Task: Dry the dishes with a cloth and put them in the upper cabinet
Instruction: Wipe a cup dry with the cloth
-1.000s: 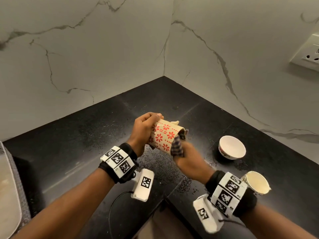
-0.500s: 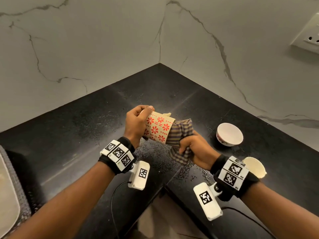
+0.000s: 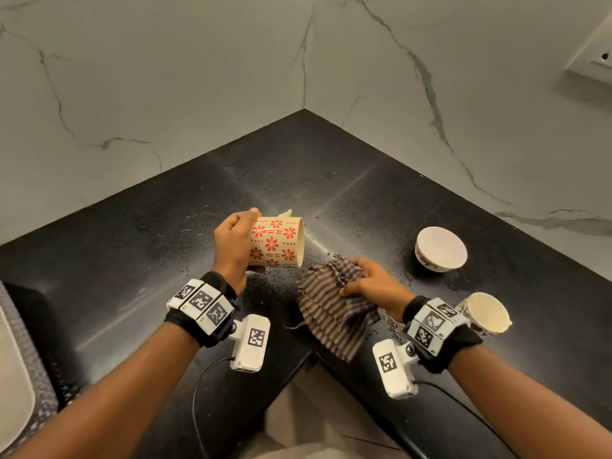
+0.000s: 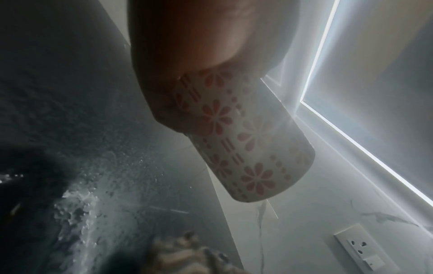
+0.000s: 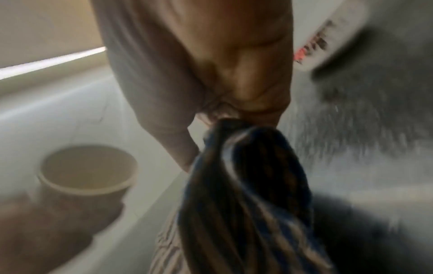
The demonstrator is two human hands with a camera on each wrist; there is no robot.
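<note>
Head view has my left hand (image 3: 231,241) wrapped round the base of the mug (image 3: 276,241), holding it on its side above the counter (image 3: 132,260), mouth facing right. My right hand (image 3: 372,283) has the cloth (image 3: 331,309) bunched in its fingers just beside the mug, not touching it. Bowl (image 3: 440,248) and a cup (image 3: 486,314) sit further right on the wet counter

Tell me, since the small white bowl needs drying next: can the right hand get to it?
Probably yes. The small white bowl sits on open counter just beyond the right hand; nothing stands between, though that hand grips the striped cloth.
</note>
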